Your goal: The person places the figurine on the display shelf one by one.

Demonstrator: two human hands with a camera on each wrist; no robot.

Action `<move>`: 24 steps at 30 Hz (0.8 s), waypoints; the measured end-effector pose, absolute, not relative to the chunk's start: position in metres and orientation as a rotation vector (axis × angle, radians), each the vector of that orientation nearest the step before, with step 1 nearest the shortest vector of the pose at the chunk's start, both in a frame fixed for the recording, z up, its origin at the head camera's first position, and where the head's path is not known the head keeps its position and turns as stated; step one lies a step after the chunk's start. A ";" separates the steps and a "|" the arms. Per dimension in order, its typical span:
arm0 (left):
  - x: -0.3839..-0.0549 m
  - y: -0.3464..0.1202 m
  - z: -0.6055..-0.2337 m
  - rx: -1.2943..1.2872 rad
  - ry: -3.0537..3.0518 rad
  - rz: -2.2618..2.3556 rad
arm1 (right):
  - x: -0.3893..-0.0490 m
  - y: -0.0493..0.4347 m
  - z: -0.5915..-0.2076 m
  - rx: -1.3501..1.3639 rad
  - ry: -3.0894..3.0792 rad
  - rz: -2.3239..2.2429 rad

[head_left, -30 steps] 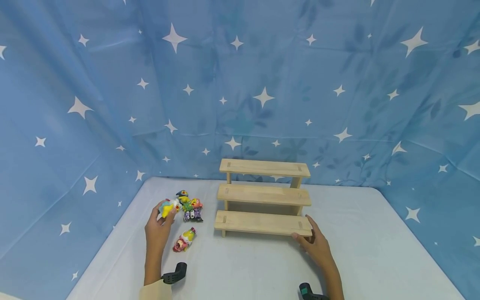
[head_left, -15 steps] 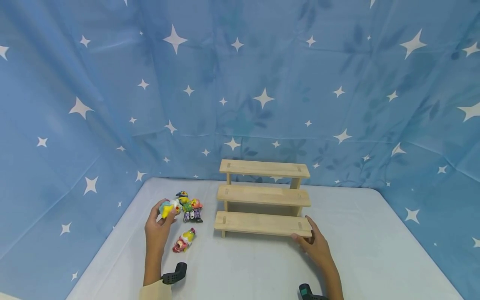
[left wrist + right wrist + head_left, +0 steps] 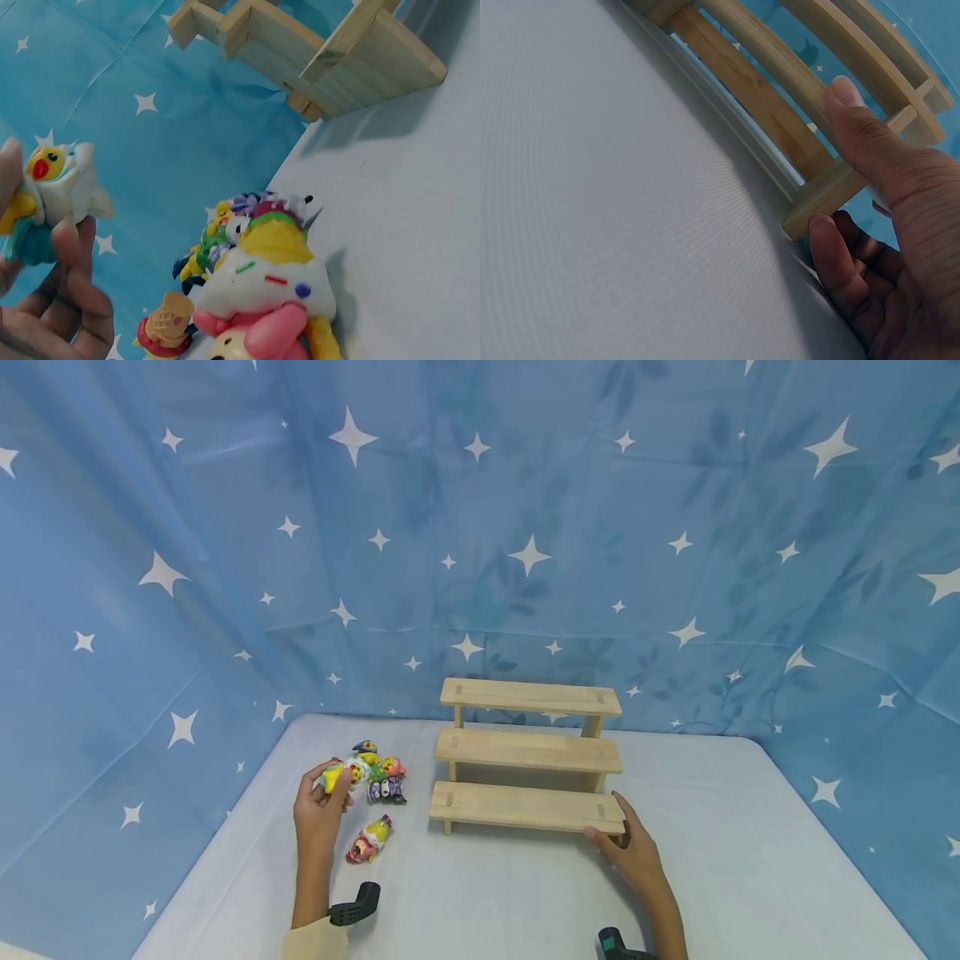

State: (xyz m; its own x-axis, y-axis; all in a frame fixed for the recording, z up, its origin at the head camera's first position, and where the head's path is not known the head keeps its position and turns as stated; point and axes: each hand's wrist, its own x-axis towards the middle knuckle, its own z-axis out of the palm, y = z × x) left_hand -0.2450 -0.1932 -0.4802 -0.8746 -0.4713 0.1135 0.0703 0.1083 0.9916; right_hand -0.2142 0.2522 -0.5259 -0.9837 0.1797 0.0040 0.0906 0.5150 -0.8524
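Head view. A three-tier wooden stand [image 3: 525,748] occupies the middle of the white desk [image 3: 510,893], before a star-printed blue cloth [image 3: 570,593]. The left hand [image 3: 318,810] pinches a white-and-yellow figurine [image 3: 335,777] left of the stand; the right hand [image 3: 636,852] grips the lowest tier's right end. The work appears to be at an early stage: one figurine is in hand, and none is on the tiers. Left on the desk are clustered figurines [image 3: 381,772], apparently three, and one pink-headed figurine [image 3: 369,838] lying apart.

Left wrist view. Thumb and bent fingers hold the single bird-faced piece. A waffle-cone figurine [image 3: 169,321] also shows, bringing the probable total to six; overlap prevents a certain count.

Right wrist view. One stand, its front board between the thumb above and fingers curled below.
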 end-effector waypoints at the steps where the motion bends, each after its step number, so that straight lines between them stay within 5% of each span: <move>1: -0.245 -0.192 -0.480 0.420 -1.962 -1.833 | -0.214 0.252 -0.526 -0.238 -2.655 1.484; 24: -0.248 -0.178 -0.472 0.351 -1.462 -2.462 | -0.215 0.253 -0.527 -0.216 -2.646 1.471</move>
State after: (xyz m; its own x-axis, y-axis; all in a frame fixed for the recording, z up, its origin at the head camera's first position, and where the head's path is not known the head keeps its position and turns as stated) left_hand -0.2475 -0.1776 -0.4717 -0.9380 -0.3382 -0.0757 0.0953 -0.4617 0.8819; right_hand -0.2149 0.2527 -0.5270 -0.9842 0.1754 0.0238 0.0724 0.5216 -0.8501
